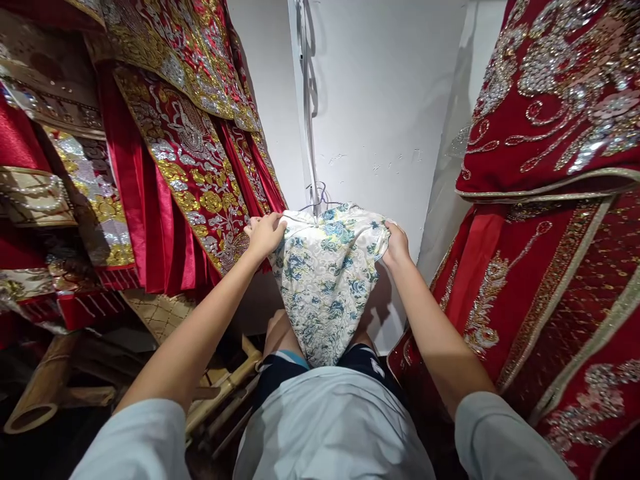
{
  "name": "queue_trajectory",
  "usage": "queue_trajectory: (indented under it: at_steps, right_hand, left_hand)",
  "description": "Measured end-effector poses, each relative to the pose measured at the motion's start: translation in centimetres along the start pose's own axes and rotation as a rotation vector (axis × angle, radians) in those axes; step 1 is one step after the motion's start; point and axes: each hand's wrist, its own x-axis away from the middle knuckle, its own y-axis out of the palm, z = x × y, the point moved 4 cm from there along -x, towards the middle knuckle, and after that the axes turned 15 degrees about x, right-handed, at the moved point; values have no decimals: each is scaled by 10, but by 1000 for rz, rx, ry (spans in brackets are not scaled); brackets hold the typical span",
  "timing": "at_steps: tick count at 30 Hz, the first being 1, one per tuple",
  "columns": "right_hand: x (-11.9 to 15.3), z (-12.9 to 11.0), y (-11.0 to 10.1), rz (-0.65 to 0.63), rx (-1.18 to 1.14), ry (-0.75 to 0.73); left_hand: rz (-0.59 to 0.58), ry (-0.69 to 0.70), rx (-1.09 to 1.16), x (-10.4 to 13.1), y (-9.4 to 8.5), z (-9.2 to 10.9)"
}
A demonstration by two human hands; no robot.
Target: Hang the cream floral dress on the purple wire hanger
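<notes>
Floral dress (327,280), cream with blue-green flower print, is held up by both shoulders in front of a white wall (380,120). Left hand (264,235) is closed in a fist on the dress's left shoulder, fingers curled over the fabric edge. Right hand (397,244) is clenched on the right shoulder, cloth bunched under the fingers. Dress is seen hanging on a thin wire hanger (320,197), whose hook sits against a vertical metal rail (307,107) fixed to the wall; whether the hook is caught on the rail cannot be told. Lower dress fabric is draped down over the person's knees, narrowing toward the hem. Red embroidered garments (190,147) with gold and silver thread are hung packed together at the left, just beside the left hand. More red embroidered garments (550,200) with silver sequin work are hung at the right, near the right forearm. Bamboo-framed furniture (230,380) is seen low at the left, below the left arm, partly hidden. Light grey sleeves and dark shorts are worn by the person. No containers are shown clearly.
</notes>
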Motion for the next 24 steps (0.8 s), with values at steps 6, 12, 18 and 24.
queue_trajectory:
  at_steps: [6,12,18,24]
  right_hand:
    - [42,-11,-2,19,-118,32]
    - [69,-23,0,12,-138,35]
    - [59,-16,-4,71,-115,155]
    - [101,-35,-21,-160,-69,-60]
  left_hand:
    - [-198,189,-53,-17,17,34]
    - [-121,167,-52,-23,24,41]
    - [-138,131,5,-44,22,60]
    - [-93,309,-29,-31,30,77]
